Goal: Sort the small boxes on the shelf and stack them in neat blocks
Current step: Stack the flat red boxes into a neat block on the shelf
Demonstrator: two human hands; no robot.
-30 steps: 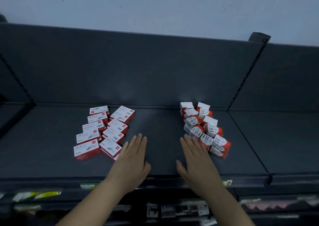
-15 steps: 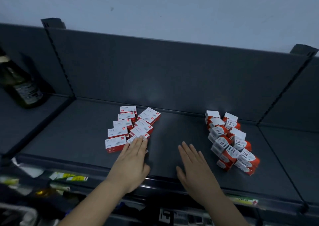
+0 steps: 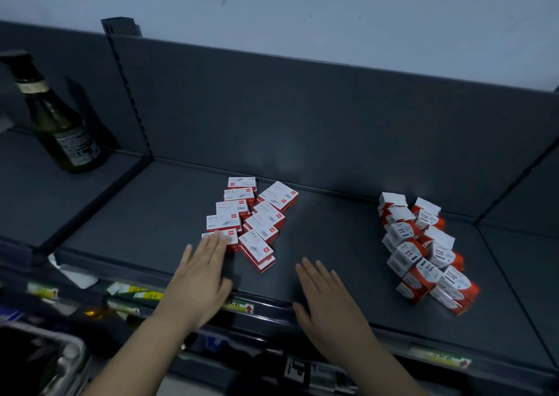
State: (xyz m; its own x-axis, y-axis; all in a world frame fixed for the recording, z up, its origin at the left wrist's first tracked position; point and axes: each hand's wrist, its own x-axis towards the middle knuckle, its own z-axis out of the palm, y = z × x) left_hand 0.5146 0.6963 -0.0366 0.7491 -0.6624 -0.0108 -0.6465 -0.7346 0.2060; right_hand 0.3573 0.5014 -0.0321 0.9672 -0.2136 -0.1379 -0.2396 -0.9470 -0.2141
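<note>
Sliding left since 0.5 s ago, the left hand (image 3: 202, 277) has quit the near right corner of the flat red-and-white cardboard boxes (image 3: 251, 214), uncovering the box there. Its straight fingertips (image 3: 213, 244) now lie on the nearest box (image 3: 233, 239) of the left column. Those flat boxes sit mid-shelf in 2 rough columns running from the front towards the back panel. The left column is fairly square and the right one is skewed at an angle, with some boxes lying on others. Fingers laid flat on top, gripping nothing, read as a push or a squaring-up of that front box, not a lift. I judge the sorting by kind done and the neat stacking hardly begun.

The right hand (image 3: 326, 301) is spread flat and empty, palm down over the bare front of the dark grey metal shelf (image 3: 136, 229), between the 2 groups and touching neither. Whether it rests on the shelf I cannot tell. It looks parked, ready to brace the skewed column from the other side, and it has kept that place while the left hand moved.

Well apart to the right, the stubby red-and-white paper-clip boxes (image 3: 423, 250) lie in a loose double line, tilted and leaning on each other. The view has swung left as well, so a dark green glass bottle (image 3: 65, 135) in the neighbouring bay shows nearly whole, and yellow price labels (image 3: 148, 295) show along the front edge.
</note>
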